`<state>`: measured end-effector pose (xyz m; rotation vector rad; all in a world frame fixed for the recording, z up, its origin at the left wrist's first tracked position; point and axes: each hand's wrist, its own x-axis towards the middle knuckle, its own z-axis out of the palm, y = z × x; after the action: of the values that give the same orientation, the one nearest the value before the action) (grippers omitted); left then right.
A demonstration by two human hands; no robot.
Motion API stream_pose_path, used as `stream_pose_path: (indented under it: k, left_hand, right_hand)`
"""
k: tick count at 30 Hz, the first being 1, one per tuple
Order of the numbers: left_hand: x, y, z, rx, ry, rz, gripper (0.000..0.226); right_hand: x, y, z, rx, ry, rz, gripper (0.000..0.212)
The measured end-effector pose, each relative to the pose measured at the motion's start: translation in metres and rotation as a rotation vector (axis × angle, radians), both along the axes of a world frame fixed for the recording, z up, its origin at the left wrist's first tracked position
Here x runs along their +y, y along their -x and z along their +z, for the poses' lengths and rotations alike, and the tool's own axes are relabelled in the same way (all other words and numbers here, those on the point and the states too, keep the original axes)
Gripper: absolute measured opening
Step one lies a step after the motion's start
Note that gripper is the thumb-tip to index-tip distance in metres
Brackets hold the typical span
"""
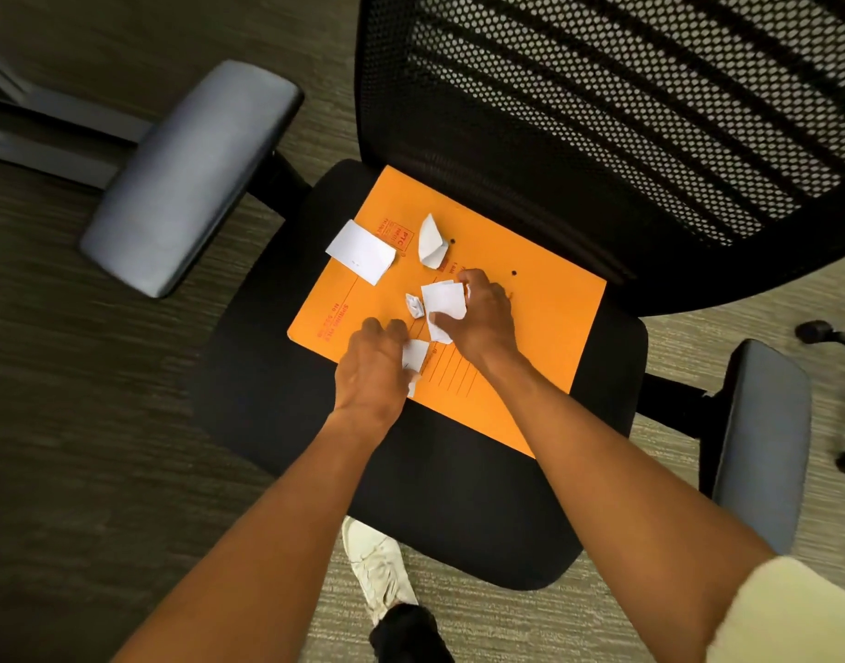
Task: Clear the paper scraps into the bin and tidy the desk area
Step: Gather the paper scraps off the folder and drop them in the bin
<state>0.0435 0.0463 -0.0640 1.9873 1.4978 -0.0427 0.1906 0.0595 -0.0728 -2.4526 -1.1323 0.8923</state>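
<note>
An orange file folder (530,337) lies on the black seat of an office chair (458,495). White paper scraps are scattered on it. My left hand (375,370) is curled over a small white scrap (416,354) near the folder's front edge. My right hand (482,318) grips a larger white scrap (443,302) at the folder's middle. A tiny crumpled scrap (414,306) lies loose between my hands. Farther back lie a flat rectangular scrap (360,251) and a folded scrap (431,241), both untouched. No bin is in view.
The chair's black mesh backrest (626,112) rises behind the folder. Grey armrests stand at the left (190,174) and right (760,447). A white shoe (377,567) rests on the carpet below the seat. Chair castors (815,332) show at the right edge.
</note>
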Motion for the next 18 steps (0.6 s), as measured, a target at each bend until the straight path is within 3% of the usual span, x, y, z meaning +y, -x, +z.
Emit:
stream_pose_path:
  k: [4, 11, 18]
  left_hand:
    - [-0.002, 0.004, -0.004, -0.011, -0.024, -0.029, 0.029]
    - [0.017, 0.029, 0.012, -0.345, 0.019, 0.208, 0.008]
    - [0.061, 0.038, 0.017, -0.246, -0.011, 0.285, 0.02]
  right_hand:
    - [-0.002, 0.002, -0.003, 0.103, -0.02, -0.066, 0.054]
    - [-0.014, -0.005, 0.005, 0.096, -0.16, -0.24, 0.034]
    - [-0.006, 0.013, 0.017, 0.074, -0.197, 0.035, 0.037]
